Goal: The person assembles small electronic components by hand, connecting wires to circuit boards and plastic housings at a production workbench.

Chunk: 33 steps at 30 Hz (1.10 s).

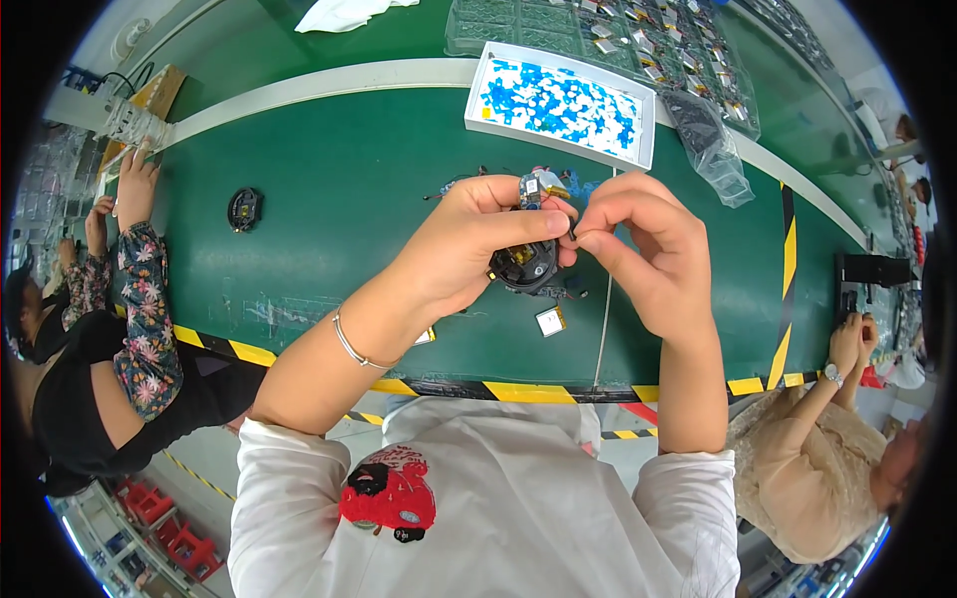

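Note:
My left hand (488, 234) is closed around a round black device housing (525, 267) with its inside facing up. A small circuit board (530, 191) stands up from the housing beside my left fingers. Close against it, my right hand (643, 239) pinches thumb and forefinger together at the housing's right side; a tiny dark piece shows at the fingertips, too small to name. Below the hands lies a small silver battery cell (549, 320) on the green table. Another cell (426, 336) is partly hidden by my left forearm. Small loose parts (570, 292) lie beside the housing.
A white box (560, 104) of blue and white bits stands beyond my hands, with a clear plastic bag (710, 149) to its right. Clear trays (638, 45) of parts lie farther back. Another black housing (244, 209) rests at left. Co-workers sit on both sides.

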{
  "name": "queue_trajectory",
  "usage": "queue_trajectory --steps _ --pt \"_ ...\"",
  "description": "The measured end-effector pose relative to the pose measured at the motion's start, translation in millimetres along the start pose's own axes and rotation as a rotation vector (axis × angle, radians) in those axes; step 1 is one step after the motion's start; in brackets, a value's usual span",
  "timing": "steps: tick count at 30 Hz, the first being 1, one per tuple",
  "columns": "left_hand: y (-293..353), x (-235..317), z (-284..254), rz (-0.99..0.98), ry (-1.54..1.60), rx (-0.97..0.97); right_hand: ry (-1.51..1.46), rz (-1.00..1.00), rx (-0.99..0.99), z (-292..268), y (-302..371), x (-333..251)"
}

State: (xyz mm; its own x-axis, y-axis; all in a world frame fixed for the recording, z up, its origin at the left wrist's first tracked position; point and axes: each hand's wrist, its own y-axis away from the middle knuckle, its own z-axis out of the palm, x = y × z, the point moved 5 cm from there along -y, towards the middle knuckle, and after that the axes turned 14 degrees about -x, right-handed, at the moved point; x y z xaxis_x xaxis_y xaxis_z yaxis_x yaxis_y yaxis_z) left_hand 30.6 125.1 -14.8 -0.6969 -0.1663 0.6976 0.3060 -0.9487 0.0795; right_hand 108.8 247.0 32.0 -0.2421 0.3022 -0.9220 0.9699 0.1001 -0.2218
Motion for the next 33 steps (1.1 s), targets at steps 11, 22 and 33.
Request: queue_trajectory --steps 11,22,33 --pt "-3 12 -16 0.028 -0.247 0.074 0.43 0.241 -0.152 -4 -2 27" --pt "0 13 -12 0.028 -0.265 0.122 0.443 0.196 -0.048 -10 0 11" --pt "1 7 -1 -0.051 -0.279 0.034 0.325 0.056 0.234 4 1 -1"
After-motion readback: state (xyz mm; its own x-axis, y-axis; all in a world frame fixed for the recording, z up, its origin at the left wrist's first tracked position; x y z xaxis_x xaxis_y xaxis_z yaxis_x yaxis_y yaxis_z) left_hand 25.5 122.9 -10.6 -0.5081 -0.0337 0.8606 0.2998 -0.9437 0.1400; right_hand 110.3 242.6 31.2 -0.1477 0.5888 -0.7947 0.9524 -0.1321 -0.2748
